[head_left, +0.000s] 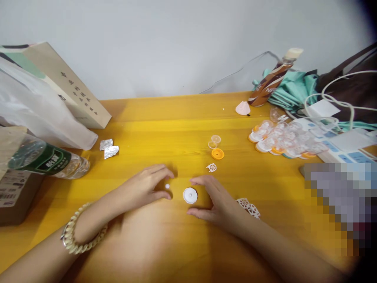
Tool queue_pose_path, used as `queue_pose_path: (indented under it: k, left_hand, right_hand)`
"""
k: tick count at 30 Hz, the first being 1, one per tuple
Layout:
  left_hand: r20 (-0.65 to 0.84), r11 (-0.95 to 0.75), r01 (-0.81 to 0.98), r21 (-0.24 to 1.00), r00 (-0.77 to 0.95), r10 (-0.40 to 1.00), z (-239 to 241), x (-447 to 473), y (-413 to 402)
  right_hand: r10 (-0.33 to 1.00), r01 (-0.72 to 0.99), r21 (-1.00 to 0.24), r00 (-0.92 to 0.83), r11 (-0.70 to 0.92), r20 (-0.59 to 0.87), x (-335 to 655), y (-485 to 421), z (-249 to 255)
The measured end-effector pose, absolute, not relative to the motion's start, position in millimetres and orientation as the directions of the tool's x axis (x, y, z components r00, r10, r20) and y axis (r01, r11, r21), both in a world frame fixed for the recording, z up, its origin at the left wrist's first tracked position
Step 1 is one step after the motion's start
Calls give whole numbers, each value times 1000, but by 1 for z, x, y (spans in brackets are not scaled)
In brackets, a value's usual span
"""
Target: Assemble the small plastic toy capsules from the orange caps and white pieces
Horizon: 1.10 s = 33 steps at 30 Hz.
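My left hand [151, 182] is open over the table, thumb and fingers curved around a small white round piece [167, 186] without visibly gripping it. A white scalloped disc [190, 195] with a raised centre lies between my hands. Thumb and fingers of my right hand [210, 200] are spread on either side of its right edge; whether they touch it I cannot tell. Beyond the right hand are a small white spoked wheel piece [211, 168], an orange round cap [217, 153] and clear round covers [216, 139]. More white spoked pieces [249, 207] lie beside my right wrist.
Crumpled foil pieces [110, 149] lie at left, near a water bottle [50, 159] and a paper bag [67, 86]. Several clear-topped round pieces [282, 137] are grouped at right. Behind them stand a brown drink bottle [271, 80], a pink cone-shaped item [242, 108] and white cables [350, 104].
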<state>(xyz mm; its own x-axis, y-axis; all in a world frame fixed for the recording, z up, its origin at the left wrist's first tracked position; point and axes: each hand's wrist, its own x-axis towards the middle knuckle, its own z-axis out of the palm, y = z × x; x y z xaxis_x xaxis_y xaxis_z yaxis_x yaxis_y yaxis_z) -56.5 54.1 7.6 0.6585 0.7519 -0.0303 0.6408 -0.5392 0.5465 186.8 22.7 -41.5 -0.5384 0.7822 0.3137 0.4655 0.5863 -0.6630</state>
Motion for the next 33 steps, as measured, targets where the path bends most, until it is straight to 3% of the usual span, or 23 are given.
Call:
queue_pose_path:
  k: [4,8,14,21,28,33]
  left_hand:
    - [-71,-470,677,566,608,790,4,-57,56]
    - [-48,-513,641,571,650,758,3,-56,57]
    - [12,-670,654,350,712,702,3,-53,47]
    - [206,-723,497,480,738,643,-7,-36,30]
    - [291,-892,403,204,845,448,-13,-34,29]
    - [339,-910,387,152,844,416,-11,-35,30]
  right_hand:
    - [786,471,-672,-547,572,286,185,23,-37]
    - [797,474,-683,-539,556,275,184,23,-35]
    - [799,470,-692,-539,548,266,185,23,-36]
    - [787,455,-689,-550,564,281,185,24,-38]
    - [777,431,-690,-546,581,313,186,23,-42]
    - [781,432,-692,-538,578,316,186,24,-42]
